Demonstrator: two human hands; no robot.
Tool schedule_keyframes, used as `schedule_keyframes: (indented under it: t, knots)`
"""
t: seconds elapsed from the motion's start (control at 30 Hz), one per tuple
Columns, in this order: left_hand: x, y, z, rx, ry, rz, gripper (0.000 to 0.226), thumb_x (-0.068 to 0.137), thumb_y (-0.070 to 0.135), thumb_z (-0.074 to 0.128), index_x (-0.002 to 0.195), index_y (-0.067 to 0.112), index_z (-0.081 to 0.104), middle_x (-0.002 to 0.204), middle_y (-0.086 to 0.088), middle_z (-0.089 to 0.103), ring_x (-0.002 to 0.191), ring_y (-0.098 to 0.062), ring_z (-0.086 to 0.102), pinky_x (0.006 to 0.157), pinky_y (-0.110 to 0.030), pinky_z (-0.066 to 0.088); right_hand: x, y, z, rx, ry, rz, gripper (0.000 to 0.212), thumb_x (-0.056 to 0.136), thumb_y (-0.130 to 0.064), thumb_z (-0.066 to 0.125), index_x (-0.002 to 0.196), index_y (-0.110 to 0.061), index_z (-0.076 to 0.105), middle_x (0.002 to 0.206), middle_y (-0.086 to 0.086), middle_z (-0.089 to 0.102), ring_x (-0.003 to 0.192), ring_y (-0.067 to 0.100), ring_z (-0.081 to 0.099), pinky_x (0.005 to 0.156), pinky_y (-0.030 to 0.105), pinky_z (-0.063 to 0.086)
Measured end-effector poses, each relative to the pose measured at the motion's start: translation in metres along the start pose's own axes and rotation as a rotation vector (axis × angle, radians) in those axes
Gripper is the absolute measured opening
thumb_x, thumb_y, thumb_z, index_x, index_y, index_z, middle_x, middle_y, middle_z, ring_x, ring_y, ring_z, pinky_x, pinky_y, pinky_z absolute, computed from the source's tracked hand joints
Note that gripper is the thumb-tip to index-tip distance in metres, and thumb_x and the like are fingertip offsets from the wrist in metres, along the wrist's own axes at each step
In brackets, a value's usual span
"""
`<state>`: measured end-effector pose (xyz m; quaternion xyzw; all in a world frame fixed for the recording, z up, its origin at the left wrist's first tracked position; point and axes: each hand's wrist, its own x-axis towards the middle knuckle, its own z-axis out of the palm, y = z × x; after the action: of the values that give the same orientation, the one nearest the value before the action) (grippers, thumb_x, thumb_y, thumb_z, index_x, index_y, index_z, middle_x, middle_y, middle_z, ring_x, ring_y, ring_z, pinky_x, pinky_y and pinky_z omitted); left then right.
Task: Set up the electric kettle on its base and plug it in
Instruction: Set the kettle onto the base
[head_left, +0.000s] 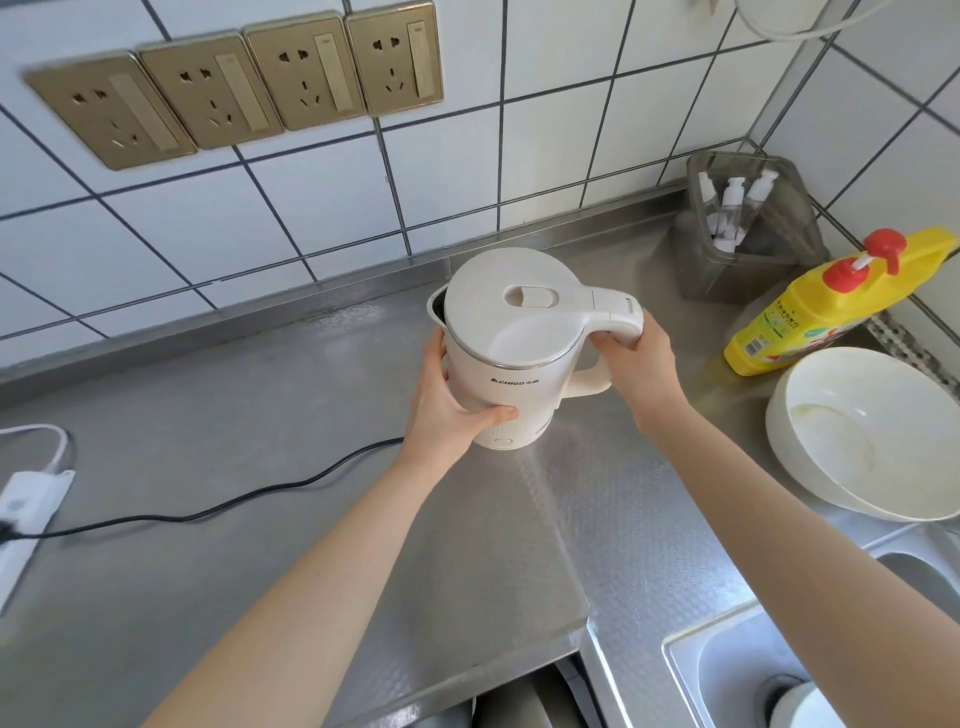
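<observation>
1. Both hands grip the white kettle: the right hand is wrapped closed around the handle, while the left hand cups the lower body, thumb across the front and fingers hidden behind.
2. That split looks deliberate; the handle grip carries and turns, and the cupping hand steadies the body for lining it up.
3. The kettle stands upright at the back of the steel counter, lid closed, spout toward the tiled wall. Whether a base sits under it cannot be told; the left hand and the body hide that spot.
4. A black cord runs from behind the left wrist across the counter to a white power strip at the left edge, seemingly plugged in there.
5. Four wall sockets above are unused.
6. A yellow bottle and white bowl stand well apart to the right.
</observation>
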<state>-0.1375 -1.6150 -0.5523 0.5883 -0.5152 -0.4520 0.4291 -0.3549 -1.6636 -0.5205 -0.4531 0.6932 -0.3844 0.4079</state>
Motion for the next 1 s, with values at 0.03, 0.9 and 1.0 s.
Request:
schedule_keyframes:
  t: [0.03, 0.9, 1.0]
  knots:
    - [0.0, -0.001, 0.001, 0.0, -0.002, -0.011, 0.118, 0.047, 0.027, 0.095, 0.141, 0.046, 0.025, 0.135, 0.033, 0.045, 0.13, -0.001, 0.047, 0.106, -0.04, 0.044, 0.001, 0.0, 0.0, -0.024, 0.005, -0.011, 0.033, 0.088, -0.023, 0.06, 0.121, -0.024, 0.059, 0.106, -0.003, 0.066, 0.105, 0.024, 0.061, 0.09, 0.04, 0.05]
    - [-0.208, -0.039, -0.1, -0.099, 0.159, -0.346, 0.022, 0.096, 0.005, 0.057, 0.098, 0.027, 0.062, 0.1, -0.004, 0.075, 0.084, -0.018, 0.071, 0.083, -0.039, 0.055, -0.207, 0.032, 0.098, -0.215, -0.428, 0.084, 0.024, 0.093, -0.018, 0.057, 0.115, -0.013, 0.064, 0.114, 0.006, 0.069, 0.111, 0.023, 0.063, 0.1, 0.042, 0.048]
    - [-0.264, -0.052, -0.139, -0.086, 0.261, -0.351, 0.023, 0.096, 0.001, 0.055, 0.101, 0.022, 0.061, 0.1, -0.011, 0.075, 0.08, -0.018, 0.071, 0.082, -0.033, 0.052, -0.26, 0.026, 0.137, -0.292, -0.514, -0.008, 0.027, 0.093, -0.02, 0.06, 0.118, -0.013, 0.064, 0.113, 0.005, 0.07, 0.106, 0.018, 0.062, 0.095, 0.031, 0.046]
